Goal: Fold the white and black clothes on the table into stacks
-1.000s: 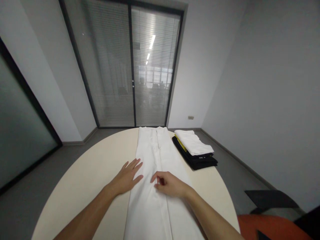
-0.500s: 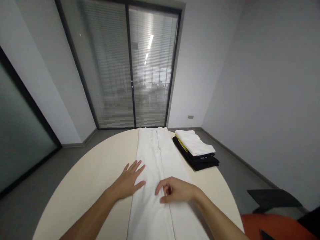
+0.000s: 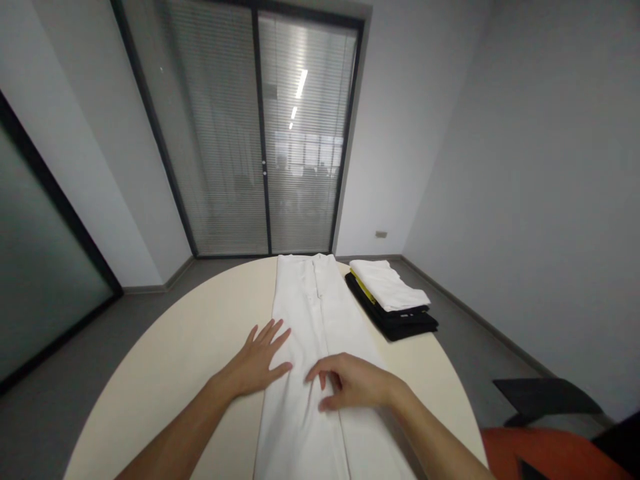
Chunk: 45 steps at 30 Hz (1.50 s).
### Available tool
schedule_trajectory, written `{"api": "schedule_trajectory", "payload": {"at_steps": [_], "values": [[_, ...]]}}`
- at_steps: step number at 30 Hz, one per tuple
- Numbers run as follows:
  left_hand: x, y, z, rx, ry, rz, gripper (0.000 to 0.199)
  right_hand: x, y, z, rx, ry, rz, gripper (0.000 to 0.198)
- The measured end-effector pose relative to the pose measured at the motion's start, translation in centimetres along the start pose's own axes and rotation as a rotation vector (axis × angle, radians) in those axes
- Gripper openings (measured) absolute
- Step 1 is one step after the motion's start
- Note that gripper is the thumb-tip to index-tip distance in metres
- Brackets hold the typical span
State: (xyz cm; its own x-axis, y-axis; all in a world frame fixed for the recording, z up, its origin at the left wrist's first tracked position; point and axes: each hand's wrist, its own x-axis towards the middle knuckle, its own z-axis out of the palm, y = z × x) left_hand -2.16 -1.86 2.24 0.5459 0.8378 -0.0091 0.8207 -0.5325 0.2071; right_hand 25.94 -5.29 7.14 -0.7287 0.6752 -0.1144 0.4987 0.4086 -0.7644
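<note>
White trousers [image 3: 300,313] lie lengthwise over the table, waistband at the far edge and the fly slit near the top. My left hand [image 3: 257,363] rests flat on their left edge with its fingers spread. Over the middle of the cloth, my right hand [image 3: 345,383] is bent, its fingertips at the fabric and its thumb apart from the fingers. Small creases run in the cloth by those fingertips. No fold of fabric shows between thumb and fingers.
A round cream table [image 3: 190,333] carries everything. To the right of the trousers sits a stack of folded clothes [image 3: 393,293], white on top, with yellow and black below. An orange and black chair [image 3: 540,453] stands at the lower right. Glass panels with blinds [image 3: 220,153] are beyond.
My right hand's fingertips have shifted slightly left and the gap to the thumb is a little wider. The cloth beneath is creased differently. My left hand stays put.
</note>
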Motion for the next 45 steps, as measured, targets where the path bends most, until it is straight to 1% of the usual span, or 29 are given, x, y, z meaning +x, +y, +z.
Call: {"api": "schedule_trajectory", "payload": {"at_steps": [3, 5, 7, 10, 12, 15, 18, 21, 24, 26, 27, 30, 32, 33, 34, 36, 37, 38, 39, 40, 43, 45], "values": [[0.1, -0.1, 0.0, 0.005, -0.002, 0.007, 0.079, -0.1, -0.2, 0.0, -0.031, 0.065, -0.009, 0.05], [0.1, -0.1, 0.0, 0.017, 0.006, 0.014, 0.079, -0.1, -0.3, 0.2, 0.023, 0.026, -0.018, 0.045], [0.1, -0.2, -0.1, 0.033, 0.027, 0.027, 0.078, 0.0, -0.3, 0.5, 0.128, -0.082, -0.003, 0.042], [0.1, -0.3, -0.1, 0.04, 0.051, 0.043, 0.077, 0.0, -0.3, 0.9, 0.276, -0.279, 0.089, 0.046], [0.1, -0.3, 0.0, 0.036, 0.049, 0.043, 0.077, 0.0, -0.4, 0.8, 0.311, -0.374, 0.126, 0.046], [0.2, -0.3, 0.2, 0.029, 0.048, 0.043, 0.076, -0.3, -0.5, 0.3, 0.328, -0.484, 0.116, 0.047], [0.2, -0.4, 0.3, 0.025, 0.055, 0.045, 0.075, -0.7, -0.8, -0.2, 0.436, -0.591, 0.16, 0.056], [0.2, -0.4, 0.2, 0.027, 0.054, 0.058, 0.074, -0.6, -1.1, 0.0, 0.56, -0.706, 0.23, 0.069], [0.1, -0.1, 0.1, 0.022, 0.029, 0.057, 0.077, -0.1, -1.1, 1.3, 0.577, -0.863, 0.291, 0.074], [0.0, 0.2, -0.1, 0.017, 0.01, 0.056, 0.079, 0.3, -1.0, 2.3, 0.525, -0.938, 0.336, 0.071], [0.0, 0.5, -0.2, 0.015, 0.003, 0.064, 0.08, 0.4, -1.0, 2.6, 0.492, -0.952, 0.351, 0.068], [-0.3, 1.2, -0.7, -0.005, -0.026, 0.118, 0.082, 0.3, -0.9, 2.5, 0.472, -0.919, 0.333, 0.062], [-0.5, 1.7, -0.9, -0.026, -0.057, 0.138, 0.081, -0.1, -0.7, 1.7, 0.53, -0.819, 0.283, 0.062], [-0.6, 2.0, -1.0, -0.036, -0.075, 0.135, 0.08, -0.3, -0.4, 1.2, 0.545, -0.728, 0.257, 0.061], [-0.7, 2.2, -1.1, -0.043, -0.089, 0.124, 0.079, -0.4, -0.1, 0.7, 0.534, -0.603, 0.231, 0.058], [-0.8, 2.6, -1.3, -0.054, -0.121, 0.097, 0.081, -0.5, 0.7, 0.1, 0.444, -0.309, 0.179, 0.047], [-0.9, 2.7, -1.4, -0.062, -0.139, 0.086, 0.084, -0.5, 1.1, 0.0, 0.391, -0.194, 0.158, 0.042], [-1.0, 2.9, -1.5, -0.071, -0.158, 0.077, 0.088, -0.4, 1.5, 0.0, 0.346, -0.128, 0.143, 0.039], [-1.1, 3.1, -1.7, -0.08, -0.18, 0.07, 0.093, -0.4, 1.9, 0.1, 0.312, -0.111, 0.136, 0.038], [-1.1, 3.2, -1.9, -0.087, -0.207, 0.062, 0.099, -0.3, 2.0, 0.2, 0.288, -0.13, 0.138, 0.04], [-1.3, 3.7, -2.5, -0.092, -0.292, 0.035, 0.115, -0.3, 1.9, 0.4, 0.261, -0.25, 0.179, 0.052], [-1.4, 3.9, -2.8, -0.086, -0.319, 0.024, 0.12, -0.3, 1.5, 0.3, 0.272, -0.309, 0.206, 0.057]]}}
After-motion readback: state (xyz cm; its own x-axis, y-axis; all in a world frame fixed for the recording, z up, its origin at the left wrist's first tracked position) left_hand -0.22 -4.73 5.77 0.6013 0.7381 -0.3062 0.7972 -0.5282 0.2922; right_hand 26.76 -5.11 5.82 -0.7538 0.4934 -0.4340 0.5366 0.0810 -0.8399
